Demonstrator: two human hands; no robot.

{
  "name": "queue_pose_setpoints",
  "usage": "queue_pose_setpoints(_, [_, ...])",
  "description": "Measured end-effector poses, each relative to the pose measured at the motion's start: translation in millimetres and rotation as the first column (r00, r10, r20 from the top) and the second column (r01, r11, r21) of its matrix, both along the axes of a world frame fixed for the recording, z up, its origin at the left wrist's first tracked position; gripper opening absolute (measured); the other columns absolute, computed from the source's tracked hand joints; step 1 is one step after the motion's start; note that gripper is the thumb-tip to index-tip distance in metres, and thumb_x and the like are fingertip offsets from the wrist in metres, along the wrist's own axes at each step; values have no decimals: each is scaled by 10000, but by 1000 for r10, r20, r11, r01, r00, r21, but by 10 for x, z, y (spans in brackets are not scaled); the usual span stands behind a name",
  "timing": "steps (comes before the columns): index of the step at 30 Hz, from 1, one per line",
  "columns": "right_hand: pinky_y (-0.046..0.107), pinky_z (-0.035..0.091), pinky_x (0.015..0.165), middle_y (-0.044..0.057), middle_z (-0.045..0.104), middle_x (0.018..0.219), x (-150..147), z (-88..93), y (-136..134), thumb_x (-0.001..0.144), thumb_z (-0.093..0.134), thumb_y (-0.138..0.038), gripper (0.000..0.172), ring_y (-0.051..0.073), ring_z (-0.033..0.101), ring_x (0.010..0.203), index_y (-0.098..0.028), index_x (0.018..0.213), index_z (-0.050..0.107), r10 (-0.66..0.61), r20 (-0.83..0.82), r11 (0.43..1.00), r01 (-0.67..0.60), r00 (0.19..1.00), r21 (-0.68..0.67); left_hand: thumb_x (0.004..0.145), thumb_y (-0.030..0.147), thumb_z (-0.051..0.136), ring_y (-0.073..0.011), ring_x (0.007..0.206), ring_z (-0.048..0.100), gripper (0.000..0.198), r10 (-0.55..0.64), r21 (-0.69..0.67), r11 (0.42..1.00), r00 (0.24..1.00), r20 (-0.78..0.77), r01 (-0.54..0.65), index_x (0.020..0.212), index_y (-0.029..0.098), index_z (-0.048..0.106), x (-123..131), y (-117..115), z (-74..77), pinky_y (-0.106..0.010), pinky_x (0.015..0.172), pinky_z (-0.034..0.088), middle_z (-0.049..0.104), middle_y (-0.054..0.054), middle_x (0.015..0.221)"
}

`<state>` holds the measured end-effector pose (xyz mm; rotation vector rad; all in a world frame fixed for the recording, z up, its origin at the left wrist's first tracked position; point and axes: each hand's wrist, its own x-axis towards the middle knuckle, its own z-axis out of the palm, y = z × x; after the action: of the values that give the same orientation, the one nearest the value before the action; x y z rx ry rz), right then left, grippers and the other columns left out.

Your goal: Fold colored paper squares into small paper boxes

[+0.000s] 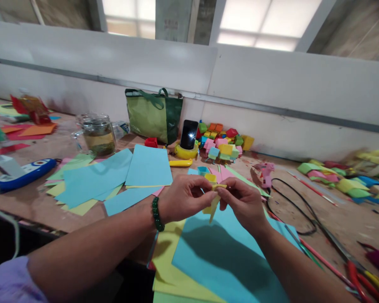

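Observation:
My left hand (185, 198) and my right hand (241, 202) meet over the table, both pinching a small folded piece of yellow paper (215, 201) between fingertips. A green bead bracelet (157, 213) is on my left wrist. Under the hands lies a blue paper sheet (221, 256) on top of yellow sheets (169, 261). Just beyond the hands sit a small blue paper box (203, 170) and a small yellow one (210, 177).
Loose blue and yellow sheets (113, 176) spread at left. A green bag (153, 113), a phone on a yellow stand (188, 136), a glass jar (97, 134) and several folded paper boxes (224, 143) stand at the back. A pink glue gun (265, 173) with black cable and scissors (350, 265) lie right.

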<state>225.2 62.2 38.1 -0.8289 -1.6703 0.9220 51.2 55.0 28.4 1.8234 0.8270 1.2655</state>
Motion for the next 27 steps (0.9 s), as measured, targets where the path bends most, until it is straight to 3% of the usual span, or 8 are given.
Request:
queue_pose_setpoints(7, [212,418,384,-34,565,535,28,-44,-10,796,686,-320,174,86,506,416,-175,736,611,-6,61,1000,5,998,9,881,248,541,-91,555,607,219,64,139,989,992,-105,-49,739,121,649,-12,-16,54,-178,508,457,646,-31,638])
queue_pose_setpoints(14, [217,348,419,-35,519,550,38,-36,-7,810,668,-321,185,77,414,459,-183,691,634,-82,115,988,66,990,136,876,214,517,-83,530,543,219,116,228,972,966,-229,-62,704,129,623,-7,-41,86,-182,486,375,609,-15,588])
queue_pose_setpoints(20, [227,352,415,-33,506,528,16,-36,-15,809,652,-409,258,93,433,452,-184,693,602,-52,138,998,45,989,54,883,233,515,-81,525,518,239,127,239,969,963,-240,-68,686,130,604,-9,-30,69,-189,493,360,593,-11,570])
queue_pose_setpoints(23, [232,371,434,-18,538,566,16,-43,-10,801,659,-417,262,102,455,483,-184,697,601,-61,154,997,55,986,49,881,264,523,-83,536,527,249,65,150,988,980,-190,-36,682,134,598,6,0,62,-187,500,378,598,-8,582])
queue_pose_setpoints(27, [228,385,444,-18,544,567,32,-50,19,811,650,-414,267,103,467,490,-190,682,582,-151,111,986,142,982,83,876,312,518,-87,599,576,259,-157,-108,981,987,27,159,729,123,618,27,50,64,-187,567,467,612,-12,664])
